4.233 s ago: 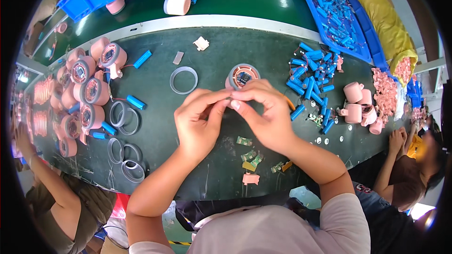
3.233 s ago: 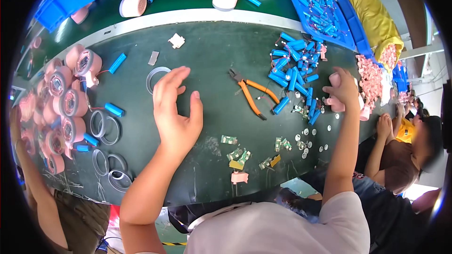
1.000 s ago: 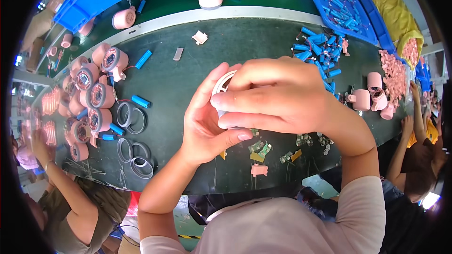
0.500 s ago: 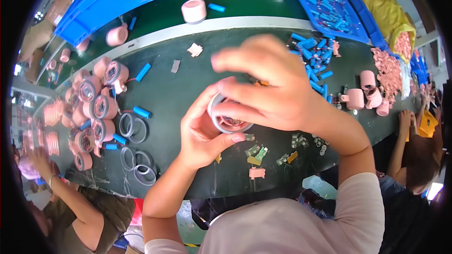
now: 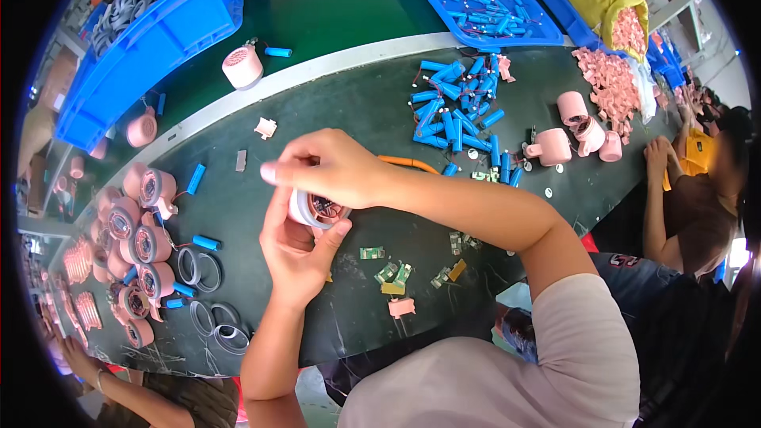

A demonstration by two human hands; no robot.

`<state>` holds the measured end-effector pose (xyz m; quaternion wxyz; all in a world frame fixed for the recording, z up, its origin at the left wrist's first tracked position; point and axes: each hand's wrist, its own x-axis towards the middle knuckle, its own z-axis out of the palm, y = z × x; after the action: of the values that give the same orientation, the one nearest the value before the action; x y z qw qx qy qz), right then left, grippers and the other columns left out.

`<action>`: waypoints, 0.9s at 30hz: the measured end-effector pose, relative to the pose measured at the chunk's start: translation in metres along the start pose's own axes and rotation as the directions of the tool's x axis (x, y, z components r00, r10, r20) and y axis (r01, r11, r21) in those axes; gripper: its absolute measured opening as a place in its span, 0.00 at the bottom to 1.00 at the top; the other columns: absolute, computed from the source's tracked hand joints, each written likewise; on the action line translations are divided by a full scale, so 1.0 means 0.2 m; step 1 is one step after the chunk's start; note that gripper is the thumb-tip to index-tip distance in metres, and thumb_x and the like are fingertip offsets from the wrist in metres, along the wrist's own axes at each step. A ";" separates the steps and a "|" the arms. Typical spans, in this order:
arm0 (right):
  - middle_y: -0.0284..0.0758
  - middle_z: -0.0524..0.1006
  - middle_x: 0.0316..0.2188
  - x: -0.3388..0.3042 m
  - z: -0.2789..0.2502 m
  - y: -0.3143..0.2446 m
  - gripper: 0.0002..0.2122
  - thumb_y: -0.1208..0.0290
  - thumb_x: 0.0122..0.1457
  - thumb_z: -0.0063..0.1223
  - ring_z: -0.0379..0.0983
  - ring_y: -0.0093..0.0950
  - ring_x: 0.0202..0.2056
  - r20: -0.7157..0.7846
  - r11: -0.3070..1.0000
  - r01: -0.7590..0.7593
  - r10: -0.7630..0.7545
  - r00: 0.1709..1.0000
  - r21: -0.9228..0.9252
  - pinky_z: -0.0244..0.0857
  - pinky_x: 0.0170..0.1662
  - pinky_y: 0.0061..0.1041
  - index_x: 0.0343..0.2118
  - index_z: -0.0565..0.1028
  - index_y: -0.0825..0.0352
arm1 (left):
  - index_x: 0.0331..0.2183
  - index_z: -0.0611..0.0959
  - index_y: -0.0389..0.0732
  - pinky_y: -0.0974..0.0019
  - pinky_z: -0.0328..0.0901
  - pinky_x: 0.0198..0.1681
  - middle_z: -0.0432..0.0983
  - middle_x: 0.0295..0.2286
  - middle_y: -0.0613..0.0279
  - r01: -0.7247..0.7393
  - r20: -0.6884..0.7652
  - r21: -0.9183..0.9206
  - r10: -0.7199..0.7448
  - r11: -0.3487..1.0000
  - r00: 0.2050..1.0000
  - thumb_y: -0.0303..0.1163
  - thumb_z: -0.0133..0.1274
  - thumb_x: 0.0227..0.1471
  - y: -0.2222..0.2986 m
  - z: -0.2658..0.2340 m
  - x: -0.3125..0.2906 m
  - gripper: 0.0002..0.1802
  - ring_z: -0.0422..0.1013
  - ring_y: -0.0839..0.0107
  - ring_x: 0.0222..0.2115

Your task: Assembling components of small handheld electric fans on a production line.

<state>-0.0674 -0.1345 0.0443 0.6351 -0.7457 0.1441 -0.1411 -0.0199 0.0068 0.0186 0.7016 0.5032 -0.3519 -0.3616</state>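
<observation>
My left hand [image 5: 292, 263] is wrapped round a round pink housing [image 5: 326, 208] with a pale grey ring about its rim. Its open face shows small parts inside. Over the far side of the housing, my right hand [image 5: 341, 168] lies with fingers curled against the rim; its fingertips point left, and part of the grip is hidden. An orange cable or tool handle [image 5: 408, 163] lies behind my right wrist. Near my hands are small green circuit boards [image 5: 387, 273] and a pink plastic piece [image 5: 402, 307].
Several pink housings [image 5: 151, 244] and loose grey rings [image 5: 231, 338] lie at left. Blue battery cells [image 5: 460, 111] are piled beyond my right forearm, under a blue tray [image 5: 547, 30]. A blue bin [image 5: 151, 55] of rings stands far left. People sit on both sides.
The view has shifted, so the table appears moved. My right hand, blurred and spread above the housing before, now has its fingers curled at the rim. My left hand keeps its hold.
</observation>
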 end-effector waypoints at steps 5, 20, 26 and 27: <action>0.33 0.73 0.15 0.03 0.06 0.07 0.23 0.53 0.58 0.46 0.67 0.18 0.20 -0.148 0.998 0.025 -0.017 0.989 0.053 0.60 0.24 0.23 0.22 0.78 0.72 | 0.56 0.60 0.32 0.66 0.62 0.51 0.62 0.50 0.55 -0.145 -0.039 0.121 0.151 0.982 0.988 0.14 0.59 0.40 -0.03 0.00 -0.01 0.41 0.64 0.69 0.50; 0.39 0.79 0.23 -0.42 -1.28 0.41 0.16 0.60 0.45 0.63 0.76 0.29 0.28 -0.943 0.733 -0.614 -0.117 0.310 -0.293 0.68 0.35 0.29 0.28 0.80 0.71 | 0.52 0.67 0.41 0.57 0.58 0.49 0.65 0.44 0.48 -0.105 0.014 0.900 0.212 0.423 0.977 0.41 0.61 0.43 -0.04 -0.08 0.11 0.35 0.62 0.52 0.46; 0.31 0.77 0.23 -0.27 -1.33 0.52 0.10 0.70 0.48 0.62 0.68 0.18 0.23 -0.926 0.961 -0.257 0.003 0.378 -0.101 0.61 0.26 0.16 0.30 0.80 0.72 | 0.54 0.60 0.29 0.57 0.62 0.45 0.62 0.46 0.46 0.069 -0.151 0.750 0.070 0.658 0.986 0.44 0.52 0.53 -0.05 -0.16 0.06 0.37 0.66 0.56 0.39; 0.30 0.76 0.21 -0.25 -1.30 0.51 0.07 0.74 0.49 0.61 0.67 0.17 0.22 -0.917 0.994 -0.105 0.024 0.399 -0.020 0.60 0.26 0.18 0.28 0.79 0.73 | 0.55 0.60 0.28 0.58 0.64 0.42 0.62 0.46 0.46 0.116 -0.207 0.733 0.057 0.670 0.977 0.44 0.51 0.53 -0.04 -0.17 0.06 0.37 0.67 0.57 0.37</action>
<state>-0.2191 -0.3668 -0.0179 0.4295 -0.5637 0.5018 -0.4958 0.0139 0.0107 0.0035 0.4643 0.7856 -0.3831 -0.1433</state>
